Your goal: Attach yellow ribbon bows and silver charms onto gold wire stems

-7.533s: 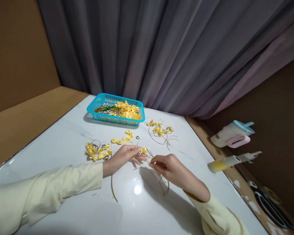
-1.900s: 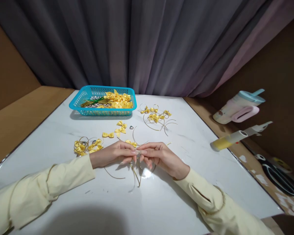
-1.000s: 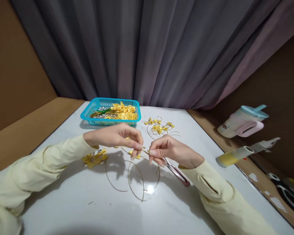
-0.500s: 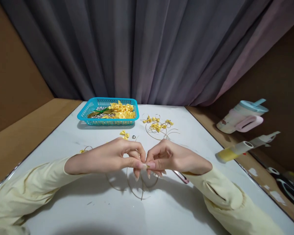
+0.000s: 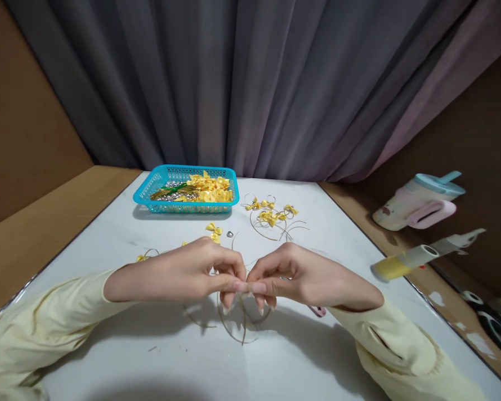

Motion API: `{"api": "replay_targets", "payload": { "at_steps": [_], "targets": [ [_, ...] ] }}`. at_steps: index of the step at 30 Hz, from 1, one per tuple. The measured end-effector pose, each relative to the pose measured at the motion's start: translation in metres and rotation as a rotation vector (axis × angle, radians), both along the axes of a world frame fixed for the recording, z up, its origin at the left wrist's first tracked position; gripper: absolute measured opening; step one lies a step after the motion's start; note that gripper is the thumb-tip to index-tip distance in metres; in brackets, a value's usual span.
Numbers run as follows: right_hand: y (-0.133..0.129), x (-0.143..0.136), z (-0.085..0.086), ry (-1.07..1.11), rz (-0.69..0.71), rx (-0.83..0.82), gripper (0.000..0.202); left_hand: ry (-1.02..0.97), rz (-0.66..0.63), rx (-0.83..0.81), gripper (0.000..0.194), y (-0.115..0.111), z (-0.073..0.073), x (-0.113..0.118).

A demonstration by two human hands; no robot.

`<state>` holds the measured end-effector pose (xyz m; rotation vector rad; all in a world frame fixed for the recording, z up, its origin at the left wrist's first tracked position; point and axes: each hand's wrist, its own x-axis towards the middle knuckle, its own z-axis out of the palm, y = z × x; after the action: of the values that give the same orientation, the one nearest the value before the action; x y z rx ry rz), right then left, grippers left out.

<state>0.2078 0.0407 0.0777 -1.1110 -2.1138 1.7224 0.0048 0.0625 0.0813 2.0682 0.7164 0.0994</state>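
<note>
My left hand [image 5: 211, 273] and my right hand [image 5: 284, 275] meet at the fingertips over the middle of the table. Each pinches thumb against index finger, and what lies between them is too small to make out. Thin brown cords [image 5: 242, 328] lie curved on the table below and behind the fingers. Just beyond my left hand are yellow bows [image 5: 214, 228] and a small silver piece [image 5: 229, 234]. More yellow bows with curled cords [image 5: 269, 217] lie farther back, right of centre.
A blue basket [image 5: 187, 207] holds yellow bows, silver pieces and a bundle of cords. At the right stand a lidded cup [image 5: 401, 206] and a tube with yellow contents [image 5: 394, 266]; black-handled scissors [image 5: 495, 328] lie nearer. A pink object [image 5: 318, 311] shows beside my right wrist.
The right hand has turned slightly and its wrist has shifted right. Both hands remain pinched together at the fingertips. The whole view has shifted a little.
</note>
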Motion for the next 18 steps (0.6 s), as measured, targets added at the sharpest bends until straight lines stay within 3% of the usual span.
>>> {"api": "replay_targets", "payload": {
  "at_steps": [9,18],
  "targets": [
    [-0.0023,0.0004,0.0069,0.019,-0.052,0.005,0.023,-0.052,-0.062,-0.035,0.017,0.0073,0.0041,-0.0048],
    [-0.0007,0.0012,0.0042,0.012,-0.031,-0.028,0.024,-0.042,-0.051,0.036,0.024,0.0031,0.0034,-0.0040]
  ]
}}
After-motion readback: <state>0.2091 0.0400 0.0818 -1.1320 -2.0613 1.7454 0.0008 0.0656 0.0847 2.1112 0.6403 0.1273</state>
